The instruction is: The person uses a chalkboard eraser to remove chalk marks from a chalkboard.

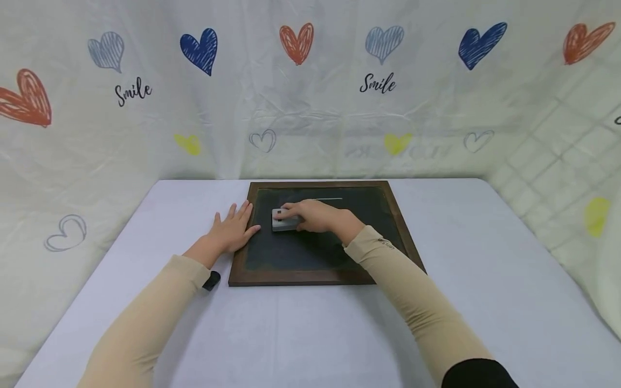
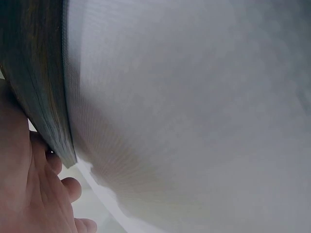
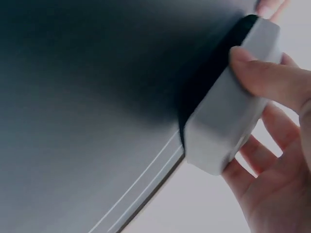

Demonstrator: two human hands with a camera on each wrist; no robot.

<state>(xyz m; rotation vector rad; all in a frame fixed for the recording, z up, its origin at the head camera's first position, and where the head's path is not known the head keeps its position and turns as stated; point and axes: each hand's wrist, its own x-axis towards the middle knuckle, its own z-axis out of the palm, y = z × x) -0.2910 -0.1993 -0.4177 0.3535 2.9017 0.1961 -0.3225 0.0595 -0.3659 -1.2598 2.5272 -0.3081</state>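
we're gripping the eraser (image 1: 283, 220) with our right hand (image 1: 317, 214), fingers (image 3: 272, 80) curling over its top and sides; it's sitting felt-down on the chalkboard (image 1: 310, 253), upper left area, long axis running left-right. a chalk line (image 1: 329, 199) is lying just beyond and right of it, so the right hand is the nearer one. left hand (image 1: 232, 230) is lying flat, fingers spread, across the board's left wood frame and the tabletop (image 1: 485, 258). eraser: grey plastic block, dark pad. board: matte slate, brown frame.
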